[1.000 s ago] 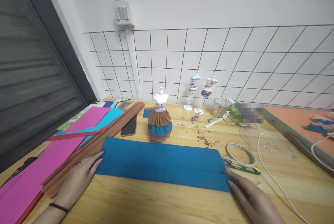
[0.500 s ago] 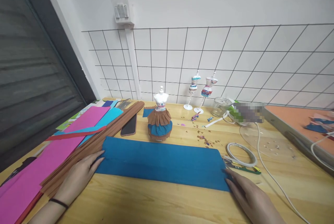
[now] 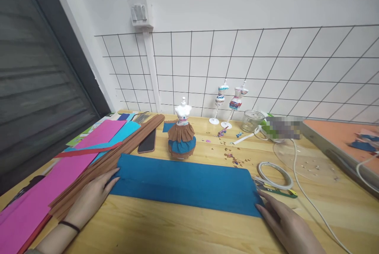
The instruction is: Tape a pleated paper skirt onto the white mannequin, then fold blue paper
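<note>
A long folded sheet of blue crepe paper (image 3: 186,182) lies flat across the wooden table (image 3: 183,230). My left hand (image 3: 91,198) rests with fingers stretched out at the sheet's left end, partly on a stack of brown paper strips (image 3: 118,151). My right hand (image 3: 284,222) lies flat with its fingertips on the sheet's right end. Neither hand holds anything. Behind the sheet stands a small white mannequin (image 3: 182,133) dressed in a brown and blue paper skirt.
Pink, red and light blue paper sheets (image 3: 44,190) lie at the left, with a dark phone (image 3: 147,142) beside them. Two small mannequins (image 3: 227,102), a glass jar (image 3: 251,121), a tape roll (image 3: 275,175), scissors (image 3: 275,189), a white cable (image 3: 310,202) and paper scraps lie to the right.
</note>
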The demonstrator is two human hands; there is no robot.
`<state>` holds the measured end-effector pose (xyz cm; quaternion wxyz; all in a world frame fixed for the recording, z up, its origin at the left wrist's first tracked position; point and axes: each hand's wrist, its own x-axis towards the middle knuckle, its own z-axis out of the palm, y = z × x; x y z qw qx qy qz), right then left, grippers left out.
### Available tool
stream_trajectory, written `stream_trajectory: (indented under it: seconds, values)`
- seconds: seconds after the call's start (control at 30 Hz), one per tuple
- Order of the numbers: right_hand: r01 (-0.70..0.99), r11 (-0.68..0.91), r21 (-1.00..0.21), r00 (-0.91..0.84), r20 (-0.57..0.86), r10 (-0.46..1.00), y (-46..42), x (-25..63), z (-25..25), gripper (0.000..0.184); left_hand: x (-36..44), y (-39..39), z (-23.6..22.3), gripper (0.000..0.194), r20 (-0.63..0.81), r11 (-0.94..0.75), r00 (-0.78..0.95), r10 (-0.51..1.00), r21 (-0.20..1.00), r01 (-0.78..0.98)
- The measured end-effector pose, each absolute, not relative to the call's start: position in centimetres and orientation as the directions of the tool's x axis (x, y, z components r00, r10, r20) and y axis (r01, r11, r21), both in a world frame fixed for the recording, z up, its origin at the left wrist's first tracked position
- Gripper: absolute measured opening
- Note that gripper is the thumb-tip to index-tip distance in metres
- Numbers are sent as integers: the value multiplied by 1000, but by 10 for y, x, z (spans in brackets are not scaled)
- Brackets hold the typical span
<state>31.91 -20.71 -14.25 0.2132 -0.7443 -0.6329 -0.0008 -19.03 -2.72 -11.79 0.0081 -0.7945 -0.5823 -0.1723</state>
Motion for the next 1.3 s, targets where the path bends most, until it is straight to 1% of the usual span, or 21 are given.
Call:
stream_trajectory:
  seconds: [0.17, 0.37, 0.5, 0.63, 0.77, 0.87, 0.93, 1.1, 1.3]
  values:
    - [949, -102, -299, 180, 248, 952, -207, 319, -144, 36, -191, -27, -119, 52, 267, -319, 266, 926, 181, 930]
    - [956, -83, -283, 163, 274, 948, -208, 315, -140, 35, -191, -26, -119, 52, 259, -317, 265, 929, 187, 930]
    - [962, -80, -263, 149, 257, 955, -209, 316, -140, 35, -191, -25, -118, 52, 268, -318, 262, 927, 193, 928]
    - [964, -71, -256, 132, 228, 965, -208, 317, -141, 37, -194, -24, -119, 50, 260, -330, 265, 928, 248, 911]
    - [968, -55, -245, 112, 226, 968, -207, 318, -141, 38, -195, -27, -117, 50, 312, -333, 233, 921, 321, 886]
    - [968, -54, -243, 113, 237, 965, -207, 318, -140, 39, -191, -31, -112, 53, 300, -287, 173, 938, 394, 873]
    - [970, -49, -240, 110, 246, 963, -208, 317, -139, 39, -187, -33, -108, 54, 271, -254, 148, 951, 416, 873]
    - [974, -44, -224, 104, 264, 959, -210, 317, -138, 37, -183, -34, -105, 53, 224, -222, 139, 965, 402, 888]
    - [981, -11, -195, 65, 274, 960, -208, 320, -142, 38, -186, -35, -109, 50, 239, -250, 170, 956, 364, 897]
